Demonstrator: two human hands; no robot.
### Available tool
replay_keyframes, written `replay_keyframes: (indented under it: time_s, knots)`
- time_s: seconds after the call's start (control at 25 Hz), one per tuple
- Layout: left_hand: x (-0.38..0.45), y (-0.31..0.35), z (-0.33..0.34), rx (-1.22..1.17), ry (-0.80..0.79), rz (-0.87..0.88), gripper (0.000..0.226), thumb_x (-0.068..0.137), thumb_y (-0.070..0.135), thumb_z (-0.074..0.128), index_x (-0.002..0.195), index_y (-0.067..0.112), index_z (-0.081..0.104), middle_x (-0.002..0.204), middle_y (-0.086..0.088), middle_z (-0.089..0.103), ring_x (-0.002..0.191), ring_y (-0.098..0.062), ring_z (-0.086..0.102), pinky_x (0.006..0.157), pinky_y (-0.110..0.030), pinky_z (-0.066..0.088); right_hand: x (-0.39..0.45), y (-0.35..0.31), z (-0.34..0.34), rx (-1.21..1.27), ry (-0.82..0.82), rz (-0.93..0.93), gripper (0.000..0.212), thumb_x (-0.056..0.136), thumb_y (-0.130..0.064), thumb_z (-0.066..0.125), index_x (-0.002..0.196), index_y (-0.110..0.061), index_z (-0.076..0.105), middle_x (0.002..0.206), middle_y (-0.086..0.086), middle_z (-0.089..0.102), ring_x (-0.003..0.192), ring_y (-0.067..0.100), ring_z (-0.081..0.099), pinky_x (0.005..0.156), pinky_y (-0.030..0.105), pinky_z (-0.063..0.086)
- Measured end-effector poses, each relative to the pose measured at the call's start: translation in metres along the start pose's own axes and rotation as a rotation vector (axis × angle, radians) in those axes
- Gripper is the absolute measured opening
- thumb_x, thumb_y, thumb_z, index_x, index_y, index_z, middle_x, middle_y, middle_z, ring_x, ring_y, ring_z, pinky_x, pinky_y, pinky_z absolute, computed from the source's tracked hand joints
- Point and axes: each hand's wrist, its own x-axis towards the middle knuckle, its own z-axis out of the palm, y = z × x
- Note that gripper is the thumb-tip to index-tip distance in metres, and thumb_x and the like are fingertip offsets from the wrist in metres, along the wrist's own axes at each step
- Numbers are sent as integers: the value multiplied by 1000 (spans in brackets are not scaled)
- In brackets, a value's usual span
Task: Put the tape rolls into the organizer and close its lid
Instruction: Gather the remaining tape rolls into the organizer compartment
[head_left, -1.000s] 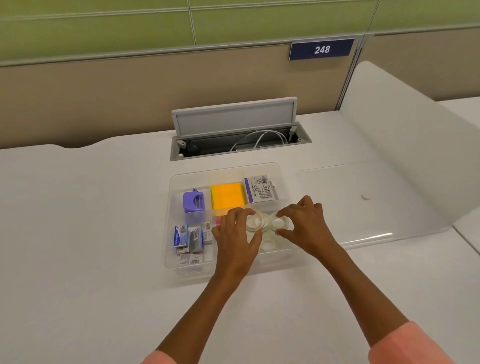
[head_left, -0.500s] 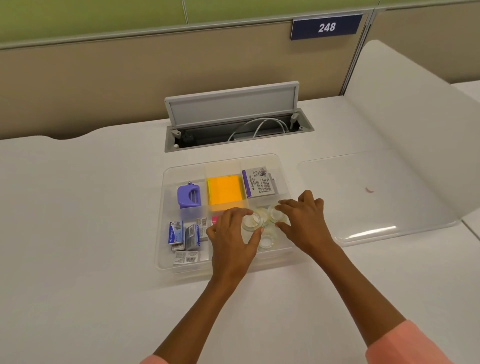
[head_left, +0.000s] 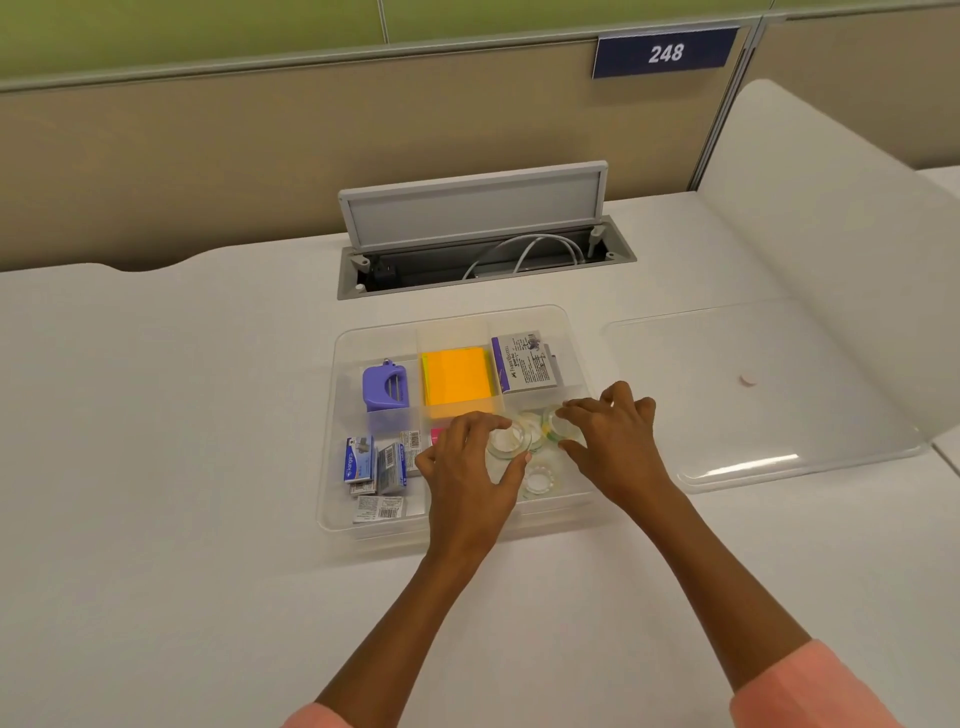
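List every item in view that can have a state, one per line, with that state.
organizer: open, lid off
lid: flat on the desk, right of the organizer
left hand: grip closed on a tape roll
right hand: fingers on a second tape roll
third tape roll: lying loose in the near right compartment
cable hatch: flap raised

White desk (head_left: 156, 467) carried a clear plastic organizer (head_left: 332, 519) near its middle, open on top. The organizer's clear lid (head_left: 753, 405) lay flat on the desk just to the organizer's right, apart from it, with a small pinkish round spot (head_left: 748, 380) on it. Behind the organizer a cable hatch (head_left: 483, 254) set into the desk stood open, its flap up and white cables (head_left: 524, 249) inside.
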Motion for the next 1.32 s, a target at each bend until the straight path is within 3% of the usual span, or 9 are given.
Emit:
replay_keyframes:
  time_s: [0.24, 0.48, 0.64, 0.96, 1.16, 1.32]
  knots:
    - [7, 10, 1, 3, -59, 1, 42, 77, 30, 67, 115, 25, 50, 124, 2, 56, 118, -15, 46, 94, -36, 21, -4, 1, -1, 134, 109, 55, 31, 69, 1, 73, 96, -13, 67, 97, 10, 74, 109, 39, 55, 79, 51, 41]
    - [8, 29, 14, 78, -420, -20, 46, 79, 34, 67, 120, 30, 47, 130, 2, 56, 123, -19, 41, 105, -42, 17, -13, 3, -4, 211, 207, 79, 33, 74, 1, 62, 104, -12, 63, 106, 9, 71, 113, 38, 51, 80, 50, 40]
    - [23, 27, 18, 71, -519, -34, 43, 74, 33, 73, 113, 25, 56, 121, -2, 64, 115, -24, 51, 105, -46, 30, -11, -1, -3, 205, 227, 108, 42, 67, 4, 71, 106, -12, 63, 115, 14, 66, 110, 40, 52, 78, 51, 43]
    - [28, 27, 21, 74, -617, -58, 42, 71, 27, 75, 110, 26, 59, 120, -2, 64, 112, -27, 53, 103, -50, 39, -10, -1, -3, 231, 219, 131, 42, 65, 0, 76, 105, -10, 64, 114, 17, 65, 107, 41, 55, 80, 51, 45]
    - [29, 28, 16, 37, -667, -63, 48, 72, 17, 75, 116, 25, 58, 124, -3, 63, 117, -23, 55, 106, -54, 34, -10, -1, -2, 238, 212, 131, 43, 65, 0, 77, 105, -10, 64, 114, 18, 65, 107, 41, 56, 80, 51, 46]
    - [25, 32, 16, 68, -586, -70, 37, 75, 16, 72, 109, 25, 61, 127, -2, 60, 119, -24, 50, 109, -48, 32, -11, 0, -2, 242, 198, 110, 45, 62, -6, 81, 103, -12, 65, 117, 18, 64, 109, 40, 56, 81, 50, 46]
